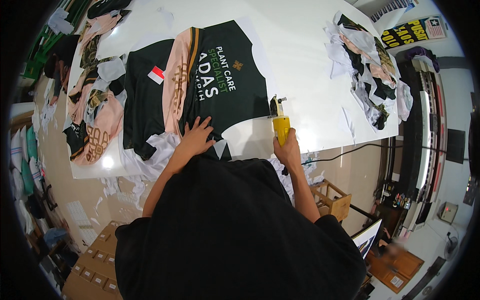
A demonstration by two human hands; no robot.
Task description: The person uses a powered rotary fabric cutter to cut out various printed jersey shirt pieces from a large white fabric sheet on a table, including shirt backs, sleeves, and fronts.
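Flat on the white table lies a dark green printed garment panel (240, 75) with lettering and a small gold emblem. A peach strip (174, 92) with brown pattern and striped edging runs along its left side, overlapping another dark panel (142, 95) that bears a red-and-white patch. My left hand (196, 138) presses on the lower edge of the fabric, its fingers spread. In my right hand (287, 150) is a yellow handheld electric fabric cutter (281, 127). Its metal head touches or nearly touches the panel's lower right corner; I cannot tell which.
Fabric scraps (372, 65) are heaped at the table's right, and more cut pieces (97, 115) pile up at the left. A black cord (360, 147) runs off to the right. A wooden stool (332, 200) stands near my right arm, cardboard boxes (95, 265) at lower left.
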